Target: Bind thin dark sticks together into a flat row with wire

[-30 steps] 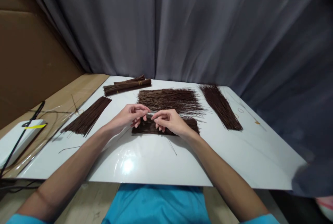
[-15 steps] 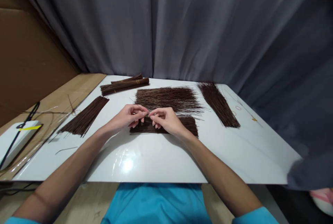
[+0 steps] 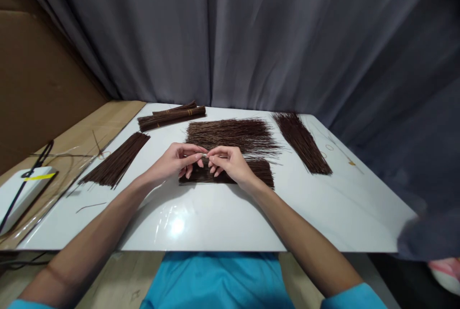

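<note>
desk, white, glossy. left hand and right hand: fingertips pinched together on a small pale item, too small to identify, just above the near stick bundle. bundle: thin dark sticks, long axis left–right across the desk; likely light, stiff, brittle; best gripped mid-length. other stick piles: loose heap behind, fan right, fan left, tied bundles far left.
</note>
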`<action>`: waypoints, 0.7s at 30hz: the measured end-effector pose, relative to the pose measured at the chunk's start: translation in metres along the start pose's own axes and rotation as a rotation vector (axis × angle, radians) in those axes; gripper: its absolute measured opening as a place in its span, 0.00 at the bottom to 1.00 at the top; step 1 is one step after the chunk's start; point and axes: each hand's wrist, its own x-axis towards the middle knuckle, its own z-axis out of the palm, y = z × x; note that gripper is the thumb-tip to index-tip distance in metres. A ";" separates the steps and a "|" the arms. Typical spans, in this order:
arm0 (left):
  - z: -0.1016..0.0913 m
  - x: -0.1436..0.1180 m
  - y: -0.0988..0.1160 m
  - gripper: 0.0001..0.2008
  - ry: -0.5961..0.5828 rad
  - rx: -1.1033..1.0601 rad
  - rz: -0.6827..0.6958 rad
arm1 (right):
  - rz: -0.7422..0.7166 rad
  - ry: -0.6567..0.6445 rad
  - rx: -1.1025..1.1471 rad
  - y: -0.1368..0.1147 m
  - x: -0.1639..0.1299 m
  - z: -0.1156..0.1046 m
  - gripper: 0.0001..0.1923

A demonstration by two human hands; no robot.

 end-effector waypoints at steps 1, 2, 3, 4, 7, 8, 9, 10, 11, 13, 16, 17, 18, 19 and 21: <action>-0.001 0.000 0.000 0.25 -0.003 0.008 0.002 | 0.002 0.000 -0.005 0.000 0.000 0.000 0.17; -0.001 0.000 0.000 0.24 0.000 0.020 0.003 | 0.000 -0.002 -0.008 0.001 0.000 0.000 0.17; -0.001 -0.001 0.001 0.24 0.008 0.029 0.004 | -0.003 -0.003 -0.008 0.001 0.000 0.000 0.18; -0.001 -0.001 0.001 0.23 0.021 0.036 0.004 | -0.006 -0.003 -0.006 0.002 0.001 0.000 0.19; 0.001 0.000 0.002 0.22 0.050 0.030 0.009 | -0.021 0.005 0.008 0.005 0.002 0.000 0.21; 0.002 0.000 0.001 0.22 0.056 0.024 0.012 | -0.026 0.012 0.010 0.006 0.003 0.001 0.22; 0.002 0.001 0.001 0.22 0.065 0.017 0.015 | -0.030 0.021 0.011 0.007 0.003 0.001 0.22; 0.002 0.001 0.000 0.22 0.075 0.011 0.017 | -0.035 0.030 0.014 0.007 0.003 0.002 0.22; 0.003 0.001 -0.002 0.22 0.082 0.004 0.016 | -0.039 0.036 0.017 0.007 0.003 0.002 0.22; 0.003 0.002 -0.005 0.22 0.088 -0.010 0.004 | -0.045 0.030 0.028 0.006 0.002 0.003 0.22; 0.003 0.004 -0.010 0.22 0.102 -0.018 -0.007 | -0.040 0.006 0.048 0.005 0.000 0.004 0.22; 0.003 0.004 -0.012 0.22 0.111 -0.022 -0.007 | -0.035 0.003 0.051 0.004 0.000 0.005 0.22; 0.003 0.004 -0.012 0.22 0.120 -0.025 -0.008 | -0.029 0.004 0.051 0.003 -0.001 0.005 0.22; 0.004 0.004 -0.013 0.22 0.126 -0.029 -0.010 | -0.023 0.007 0.049 0.003 -0.001 0.005 0.22; 0.004 0.004 -0.012 0.23 0.126 -0.024 -0.018 | -0.014 0.011 0.045 0.001 -0.002 0.005 0.22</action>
